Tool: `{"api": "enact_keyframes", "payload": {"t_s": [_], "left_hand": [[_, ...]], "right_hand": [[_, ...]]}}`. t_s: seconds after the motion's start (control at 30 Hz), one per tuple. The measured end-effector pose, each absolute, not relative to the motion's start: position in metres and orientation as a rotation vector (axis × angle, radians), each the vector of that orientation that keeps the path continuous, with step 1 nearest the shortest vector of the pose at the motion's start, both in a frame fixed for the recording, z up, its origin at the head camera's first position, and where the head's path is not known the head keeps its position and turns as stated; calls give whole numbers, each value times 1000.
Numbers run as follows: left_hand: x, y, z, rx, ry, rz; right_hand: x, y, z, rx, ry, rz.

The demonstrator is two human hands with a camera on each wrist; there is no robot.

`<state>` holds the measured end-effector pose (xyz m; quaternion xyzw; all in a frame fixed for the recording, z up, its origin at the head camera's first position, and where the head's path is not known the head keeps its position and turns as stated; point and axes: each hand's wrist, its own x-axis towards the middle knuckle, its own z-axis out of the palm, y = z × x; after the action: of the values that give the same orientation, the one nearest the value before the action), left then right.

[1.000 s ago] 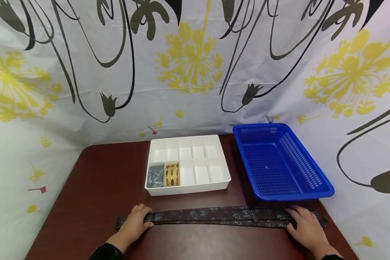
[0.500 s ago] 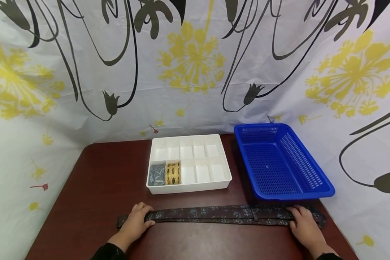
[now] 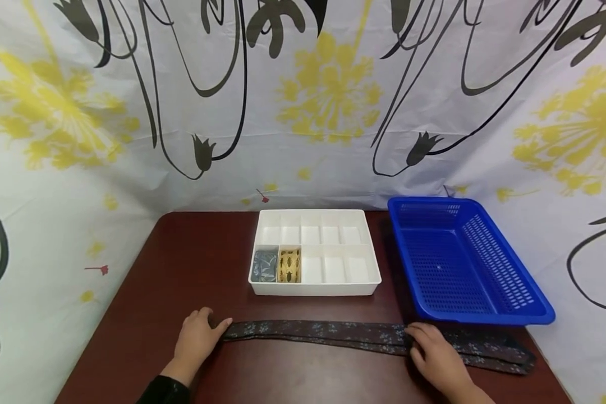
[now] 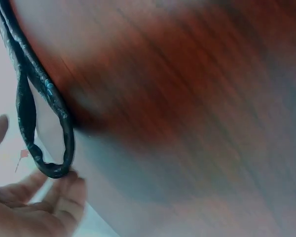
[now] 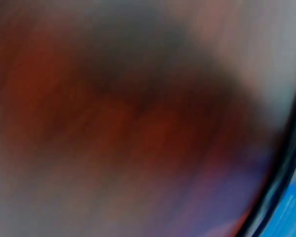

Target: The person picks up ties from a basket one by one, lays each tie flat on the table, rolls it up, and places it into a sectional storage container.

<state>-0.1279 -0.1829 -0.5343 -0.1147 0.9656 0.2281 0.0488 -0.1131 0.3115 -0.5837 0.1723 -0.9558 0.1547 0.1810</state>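
A long dark tie [image 3: 323, 331] with small pale flowers lies folded double along the front of the brown table [image 3: 182, 258]. My left hand [image 3: 198, 335] rests on the table at the tie's left end, thumb against the fold. The left wrist view shows the tie's looped fold [image 4: 54, 165] just off my relaxed left fingertips [image 4: 64, 197]. My right hand [image 3: 434, 353] lies flat on the tie, right of its middle, pressing it down. The right wrist view is blurred and shows only table wood.
A white divided tray [image 3: 313, 290] stands behind the tie; a grey-blue roll [image 3: 265, 265] and a yellow beetle-print roll [image 3: 289, 265] fill two front-left cells. A blue mesh basket [image 3: 485, 317] sits at the right. Flowered curtains hang close around the table.
My left hand has slid off the tie to its left end. My right hand has moved left along the tie, away from its right end. The head view shifted left.
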Motion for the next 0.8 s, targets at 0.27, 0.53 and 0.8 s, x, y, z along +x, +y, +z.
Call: {"api": "enact_keyframes", "payload": {"t_s": [0.27, 0.53, 0.8], "left_hand": [[-135, -172, -536, -448, 2833, 745], [-130, -190, -532, -456, 2823, 897], [-133, -213, -539, -396, 2809, 939]], "right_hand": [[-120, 261, -579, 636, -2734, 386], [-133, 234, -581, 732, -2868, 322], [-135, 232, -582, 716, -2918, 342]]}}
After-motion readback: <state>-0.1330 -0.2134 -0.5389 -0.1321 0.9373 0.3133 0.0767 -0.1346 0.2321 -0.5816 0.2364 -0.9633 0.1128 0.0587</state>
